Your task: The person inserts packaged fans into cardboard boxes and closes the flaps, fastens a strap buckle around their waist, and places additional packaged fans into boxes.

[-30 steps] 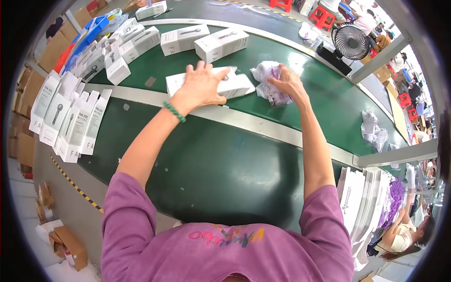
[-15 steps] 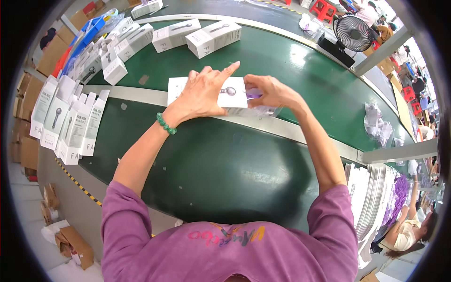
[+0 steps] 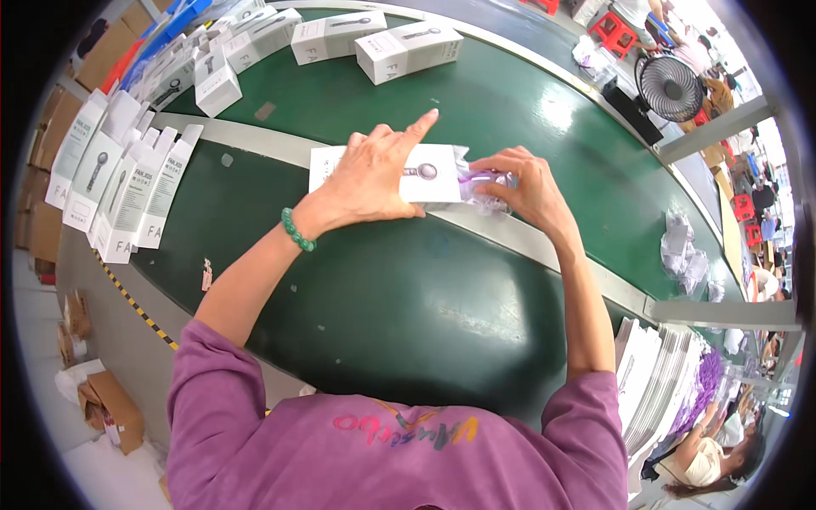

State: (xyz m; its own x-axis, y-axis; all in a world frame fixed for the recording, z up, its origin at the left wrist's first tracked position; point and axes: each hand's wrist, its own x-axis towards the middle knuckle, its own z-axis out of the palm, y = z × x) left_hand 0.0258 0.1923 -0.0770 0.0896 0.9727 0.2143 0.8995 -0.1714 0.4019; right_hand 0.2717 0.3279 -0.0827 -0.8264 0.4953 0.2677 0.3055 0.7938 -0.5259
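A white printed box (image 3: 442, 173) with a picture of a small handheld device lies on its side across the metal strip. My left hand (image 3: 361, 177) grips it from above, thumb on the near edge and index finger stretched out past the far edge. At the box's right end, a clear plastic bag (image 3: 491, 202) with something purple in it sticks out. My right hand (image 3: 534, 189) pinches this bag between thumb and fingers. What lies inside the box is hidden.
Upright white boxes (image 3: 115, 183) with raised flaps stand at the left. More boxes (image 3: 410, 53) lie along the far side of the green table (image 3: 399, 297). Crumpled plastic bags (image 3: 682, 252), flat carton stacks (image 3: 659, 374) and purple cords (image 3: 699, 391) are at right, below a black fan (image 3: 670, 87).
My right hand has drawn away from the box's right end, and more of the plastic bag shows between them. My left hand keeps its hold. The whole view has shifted slightly.
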